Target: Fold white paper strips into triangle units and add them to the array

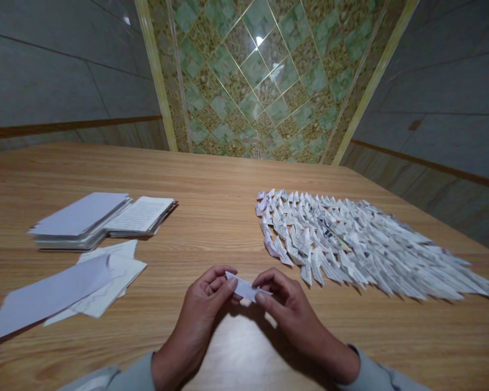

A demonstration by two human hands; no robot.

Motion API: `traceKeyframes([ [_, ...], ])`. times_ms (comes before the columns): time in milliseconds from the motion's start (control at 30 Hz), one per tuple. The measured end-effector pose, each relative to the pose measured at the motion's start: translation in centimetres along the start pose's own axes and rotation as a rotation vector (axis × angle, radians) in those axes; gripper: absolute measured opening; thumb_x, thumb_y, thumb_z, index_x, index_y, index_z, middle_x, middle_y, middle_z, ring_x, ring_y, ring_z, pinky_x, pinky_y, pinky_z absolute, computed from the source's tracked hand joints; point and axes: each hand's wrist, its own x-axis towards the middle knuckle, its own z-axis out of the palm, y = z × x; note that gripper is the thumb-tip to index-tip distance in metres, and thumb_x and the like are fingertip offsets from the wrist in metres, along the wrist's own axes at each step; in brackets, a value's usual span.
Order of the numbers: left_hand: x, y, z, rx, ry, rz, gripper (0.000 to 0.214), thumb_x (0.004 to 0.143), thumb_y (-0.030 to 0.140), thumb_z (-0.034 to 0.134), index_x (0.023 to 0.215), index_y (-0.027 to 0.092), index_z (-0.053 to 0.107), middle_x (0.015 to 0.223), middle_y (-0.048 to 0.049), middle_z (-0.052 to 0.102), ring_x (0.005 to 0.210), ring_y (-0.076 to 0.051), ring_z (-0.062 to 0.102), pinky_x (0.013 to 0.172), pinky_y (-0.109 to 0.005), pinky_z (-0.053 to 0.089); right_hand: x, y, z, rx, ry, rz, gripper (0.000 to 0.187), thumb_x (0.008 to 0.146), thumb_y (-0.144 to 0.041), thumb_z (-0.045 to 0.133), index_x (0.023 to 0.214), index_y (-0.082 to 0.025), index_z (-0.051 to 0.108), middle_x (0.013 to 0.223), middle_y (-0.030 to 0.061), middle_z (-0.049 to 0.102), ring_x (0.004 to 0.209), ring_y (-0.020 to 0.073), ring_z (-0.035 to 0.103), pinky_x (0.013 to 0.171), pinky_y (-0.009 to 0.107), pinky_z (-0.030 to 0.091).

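My left hand (201, 309) and my right hand (287, 307) meet over the near middle of a wooden table (220, 217). Both pinch a small folded piece of white paper (244, 288) between thumb and fingers, one hand at each end. The paper is held just above the tabletop. Grey sleeves cover both wrists.
A big spread of several small folded paper pieces (362, 244) lies in rows at the right. At the left lie an open book (106, 217) and loose paper sheets (73, 288). Tiled walls stand behind the table's far edge.
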Motion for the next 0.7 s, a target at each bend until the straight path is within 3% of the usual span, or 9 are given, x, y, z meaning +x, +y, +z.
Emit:
traceKeyframes([
  [133,0.1,0.1,-0.3,0.005,0.009,0.028,0.037,0.071,0.041,0.086,0.09,0.014,0.069,0.061,0.0007,0.068,0.056,-0.012,0.06,0.054,-0.02,0.045,-0.2,-0.1,0.1,0.007,-0.047,0.003,0.019,0.095,-0.037,0.06,0.097,-0.018,0.064,0.082,0.0019,0.067,0.073,0.015,0.061,0.066,0.026,0.046],
  [367,0.3,0.8,-0.3,-0.003,0.062,0.117,0.036,0.071,0.044,0.085,0.088,0.014,0.072,0.065,0.0004,0.067,0.058,-0.013,0.06,0.055,-0.021,0.046,0.8,-1.3,0.0,-0.154,-0.06,-0.01,0.01,0.092,-0.028,0.062,0.097,-0.019,0.064,0.073,-0.0005,0.071,0.064,0.0149,0.066,0.061,0.026,0.048],
  [500,0.8,1.6,-0.9,-0.018,0.138,0.176,0.039,0.071,0.046,0.085,0.088,0.014,0.073,0.067,0.0004,0.068,0.061,-0.014,0.061,0.058,-0.022,0.048,2.6,-2.3,-0.7,-0.311,-0.103,-0.045,0.009,0.089,-0.027,0.065,0.089,-0.019,0.066,0.071,0.0009,0.074,0.062,0.0147,0.067,0.06,0.025,0.046],
  [700,1.4,2.8,-2.0,-0.053,0.245,0.262,0.043,0.068,0.042,0.086,0.099,0.016,0.071,0.077,-0.0002,0.073,0.065,-0.014,0.063,0.06,-0.023,0.049,6.7,-3.0,-1.1,-0.32,-0.199,-0.042,0.019,0.089,-0.034,0.068,0.079,-0.017,0.066,0.071,0.0012,0.072,0.064,0.0137,0.063,0.06,0.024,0.046],
])
